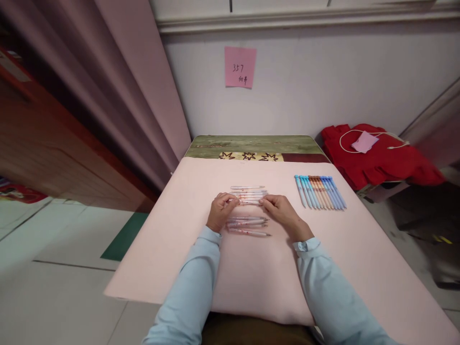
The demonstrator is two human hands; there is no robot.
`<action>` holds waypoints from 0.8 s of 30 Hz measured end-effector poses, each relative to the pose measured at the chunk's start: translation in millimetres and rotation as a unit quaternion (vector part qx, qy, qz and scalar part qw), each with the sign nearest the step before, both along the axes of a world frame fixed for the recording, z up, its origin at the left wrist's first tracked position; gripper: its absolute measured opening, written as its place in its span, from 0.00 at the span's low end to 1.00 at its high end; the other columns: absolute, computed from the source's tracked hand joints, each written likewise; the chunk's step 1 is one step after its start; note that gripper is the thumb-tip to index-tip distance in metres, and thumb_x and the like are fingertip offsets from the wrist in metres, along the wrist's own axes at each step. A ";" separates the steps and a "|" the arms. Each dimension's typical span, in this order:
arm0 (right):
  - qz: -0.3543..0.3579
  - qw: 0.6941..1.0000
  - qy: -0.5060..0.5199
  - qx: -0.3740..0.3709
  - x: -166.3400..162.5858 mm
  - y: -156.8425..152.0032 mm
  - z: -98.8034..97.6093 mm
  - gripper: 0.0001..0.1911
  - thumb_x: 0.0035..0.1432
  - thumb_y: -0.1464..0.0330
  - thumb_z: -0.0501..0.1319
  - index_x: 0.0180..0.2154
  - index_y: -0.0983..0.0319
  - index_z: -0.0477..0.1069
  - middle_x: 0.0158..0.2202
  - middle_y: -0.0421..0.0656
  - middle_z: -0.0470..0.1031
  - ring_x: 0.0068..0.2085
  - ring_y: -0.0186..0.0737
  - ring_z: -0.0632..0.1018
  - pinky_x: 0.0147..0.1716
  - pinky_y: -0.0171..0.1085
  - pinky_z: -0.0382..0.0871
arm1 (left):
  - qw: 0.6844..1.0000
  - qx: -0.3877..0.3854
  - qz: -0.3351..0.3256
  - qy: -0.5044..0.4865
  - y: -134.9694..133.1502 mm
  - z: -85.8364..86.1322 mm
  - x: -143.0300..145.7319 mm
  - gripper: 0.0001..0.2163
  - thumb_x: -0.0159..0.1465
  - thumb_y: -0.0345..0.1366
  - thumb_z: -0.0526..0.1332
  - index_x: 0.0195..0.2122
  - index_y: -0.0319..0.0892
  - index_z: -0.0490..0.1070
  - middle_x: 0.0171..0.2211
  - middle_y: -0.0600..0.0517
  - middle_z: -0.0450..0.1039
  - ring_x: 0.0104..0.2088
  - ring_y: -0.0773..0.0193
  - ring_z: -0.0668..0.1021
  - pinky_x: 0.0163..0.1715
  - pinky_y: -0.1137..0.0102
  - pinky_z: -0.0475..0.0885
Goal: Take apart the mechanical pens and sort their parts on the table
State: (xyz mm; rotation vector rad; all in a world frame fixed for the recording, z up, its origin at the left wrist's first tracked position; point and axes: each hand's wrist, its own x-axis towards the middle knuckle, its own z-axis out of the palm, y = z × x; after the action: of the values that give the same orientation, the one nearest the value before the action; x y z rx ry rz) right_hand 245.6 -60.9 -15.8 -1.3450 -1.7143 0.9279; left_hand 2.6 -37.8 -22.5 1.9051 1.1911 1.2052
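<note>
My left hand and my right hand rest on a pale pink table. Together they pinch the two ends of one clear pen lying crosswise between them, fingers closed. Just beyond it lies a row of several clear pens. A second small group of clear pens lies between my wrists, nearer to me. Light blue sleeves cover both forearms.
A row of several blue and orange pens lies at the table's right. Behind are a green wooden board, a pink sticky note on the wall, and a red cloth with a white cord at right. A curtain hangs at left.
</note>
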 end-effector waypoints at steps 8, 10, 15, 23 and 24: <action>-0.047 0.997 0.032 0.055 0.3 3.5 -4.8 0.12 0.54 0.60 0.66 0.38 0.59 0.73 0.28 0.37 0.72 0.28 0.35 0.68 0.28 0.33 0.61 | 1.000 -0.006 0.011 -0.014 -1.6 0.7 0.0 0.10 0.65 0.41 0.60 0.31 0.44 0.76 0.31 0.52 0.75 0.37 0.61 0.73 0.41 0.66 0.68; -0.065 0.995 0.006 0.079 2.1 4.8 -5.2 0.09 0.54 0.62 0.65 0.38 0.58 0.74 0.32 0.39 0.75 0.31 0.37 0.71 0.31 0.35 0.65 | 1.000 -0.006 0.026 -0.010 -1.7 0.4 -0.1 0.09 0.65 0.40 0.60 0.32 0.44 0.76 0.31 0.52 0.75 0.37 0.61 0.74 0.42 0.65 0.68; -0.131 0.978 -0.064 0.150 6.6 8.2 -6.6 0.09 0.57 0.66 0.63 0.40 0.57 0.78 0.43 0.44 0.77 0.43 0.44 0.76 0.44 0.41 0.69 | 0.997 0.012 0.068 0.019 0.7 -4.9 0.3 0.05 0.64 0.36 0.61 0.34 0.44 0.76 0.35 0.51 0.76 0.40 0.59 0.74 0.45 0.63 0.68; -0.128 0.966 -0.127 0.186 1.7 6.8 -2.6 0.10 0.57 0.64 0.65 0.41 0.57 0.79 0.42 0.45 0.78 0.43 0.45 0.76 0.45 0.42 0.69 | 0.993 0.038 0.107 0.036 6.6 -18.8 -0.5 0.08 0.61 0.35 0.64 0.41 0.44 0.77 0.41 0.49 0.76 0.45 0.57 0.75 0.49 0.61 0.69; -0.112 0.970 -0.125 0.175 0.5 5.5 -1.3 0.09 0.57 0.63 0.64 0.39 0.57 0.79 0.39 0.44 0.78 0.40 0.43 0.77 0.42 0.40 0.69 | 0.993 0.036 0.107 0.034 6.8 -19.6 -0.6 0.07 0.60 0.35 0.65 0.40 0.44 0.77 0.41 0.49 0.76 0.45 0.57 0.75 0.48 0.61 0.70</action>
State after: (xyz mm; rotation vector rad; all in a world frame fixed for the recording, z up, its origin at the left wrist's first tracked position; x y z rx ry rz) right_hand 246.1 -55.4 -17.1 -1.4190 -1.7633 0.3196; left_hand 2.0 -31.1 -42.1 1.9226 1.4369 1.3188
